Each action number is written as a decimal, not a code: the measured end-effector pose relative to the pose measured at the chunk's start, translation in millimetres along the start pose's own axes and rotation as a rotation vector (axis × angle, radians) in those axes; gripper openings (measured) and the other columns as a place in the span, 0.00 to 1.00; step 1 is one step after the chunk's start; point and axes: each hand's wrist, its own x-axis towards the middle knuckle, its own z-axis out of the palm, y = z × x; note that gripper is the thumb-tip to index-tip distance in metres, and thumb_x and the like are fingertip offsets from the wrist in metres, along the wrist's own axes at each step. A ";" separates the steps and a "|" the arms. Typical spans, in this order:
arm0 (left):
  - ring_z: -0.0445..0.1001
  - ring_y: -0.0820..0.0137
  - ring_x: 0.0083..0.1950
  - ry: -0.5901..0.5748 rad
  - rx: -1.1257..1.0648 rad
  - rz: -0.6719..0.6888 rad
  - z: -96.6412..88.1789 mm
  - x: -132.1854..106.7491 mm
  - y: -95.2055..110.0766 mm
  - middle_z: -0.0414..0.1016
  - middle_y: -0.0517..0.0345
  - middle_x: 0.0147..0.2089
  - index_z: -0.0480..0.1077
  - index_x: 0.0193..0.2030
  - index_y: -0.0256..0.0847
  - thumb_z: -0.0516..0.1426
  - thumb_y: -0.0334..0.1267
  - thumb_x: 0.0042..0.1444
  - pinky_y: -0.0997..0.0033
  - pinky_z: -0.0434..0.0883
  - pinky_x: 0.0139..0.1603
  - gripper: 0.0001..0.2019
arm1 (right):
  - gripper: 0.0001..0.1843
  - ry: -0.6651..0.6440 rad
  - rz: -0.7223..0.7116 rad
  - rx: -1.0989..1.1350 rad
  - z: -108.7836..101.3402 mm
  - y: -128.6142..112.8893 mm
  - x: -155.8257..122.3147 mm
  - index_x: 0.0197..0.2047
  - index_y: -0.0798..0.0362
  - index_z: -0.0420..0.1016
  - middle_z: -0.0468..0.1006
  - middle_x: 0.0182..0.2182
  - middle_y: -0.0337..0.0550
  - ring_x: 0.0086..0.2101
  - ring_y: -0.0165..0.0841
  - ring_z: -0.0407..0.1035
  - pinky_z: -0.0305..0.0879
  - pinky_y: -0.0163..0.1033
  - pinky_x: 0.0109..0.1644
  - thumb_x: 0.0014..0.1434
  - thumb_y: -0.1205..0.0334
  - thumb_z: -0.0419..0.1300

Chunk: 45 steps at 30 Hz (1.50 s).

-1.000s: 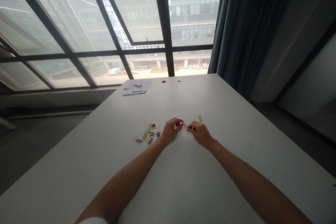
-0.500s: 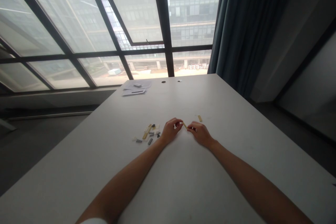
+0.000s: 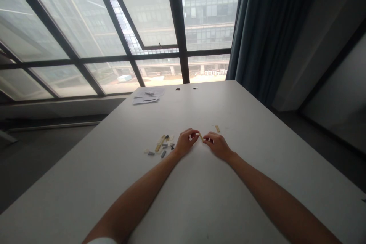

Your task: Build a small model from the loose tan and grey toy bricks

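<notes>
Between my two hands is a small tan building-brick piece (image 3: pixel 201 136), long and narrow, held at a slant above the white table (image 3: pixel 197 190). My left hand (image 3: pixel 186 141) pinches its upper left end with thumb and fingertips. At its lower right end, my right hand (image 3: pixel 217 144) grips it the same way. Fingertips hide both ends of the piece. Left of my left hand lies a loose pile of tan, grey, black and white brick pieces (image 3: pixel 158 148). Beyond my right hand a separate tan piece with studs (image 3: pixel 217 128) rests on the table.
Two small grey pieces (image 3: pixel 163 154) lie on the pile's near side. Papers (image 3: pixel 145 100) with a small object on top are at the table's far left corner. Two round cable holes (image 3: pixel 178 89) sit near the far edge. Windows and a dark curtain (image 3: pixel 257 34) stand behind.
The tan piece between my hands has turned slightly steeper, and my right fingertips have shifted a little to the left. The loose pieces lie as before.
</notes>
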 end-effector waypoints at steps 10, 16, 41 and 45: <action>0.67 0.74 0.31 -0.052 -0.034 0.024 -0.7 -1.1 -0.5 0.71 0.60 0.31 0.78 0.44 0.41 0.58 0.37 0.62 0.76 0.64 0.31 0.08 | 0.26 -0.033 0.018 0.051 4.1 4.6 -0.2 0.59 0.48 0.72 0.78 0.39 0.40 0.26 0.27 0.64 0.67 0.36 0.36 0.57 0.62 0.66; 0.67 0.75 0.31 -0.059 -0.046 0.035 -0.4 -1.3 0.6 0.72 0.59 0.31 0.78 0.44 0.41 0.58 0.37 0.63 0.76 0.64 0.31 0.08 | 0.28 -0.057 0.011 0.064 4.3 5.8 -0.6 0.60 0.48 0.71 0.78 0.40 0.39 0.26 0.26 0.64 0.66 0.34 0.35 0.56 0.65 0.66; 0.68 0.74 0.32 -0.051 -0.053 0.026 1.0 -1.2 -3.1 0.72 0.59 0.31 0.78 0.42 0.40 0.59 0.38 0.61 0.76 0.64 0.31 0.07 | 0.24 -0.046 0.020 0.089 3.0 1.8 -1.9 0.55 0.48 0.73 0.77 0.39 0.39 0.25 0.25 0.63 0.64 0.33 0.32 0.55 0.64 0.67; 0.67 0.75 0.31 -0.050 -0.049 0.028 0.5 -1.1 -1.9 0.72 0.59 0.31 0.78 0.41 0.40 0.59 0.36 0.61 0.76 0.65 0.32 0.06 | 0.23 -0.044 0.021 0.080 2.8 1.3 -1.9 0.54 0.48 0.73 0.77 0.38 0.39 0.25 0.25 0.62 0.64 0.33 0.31 0.55 0.63 0.67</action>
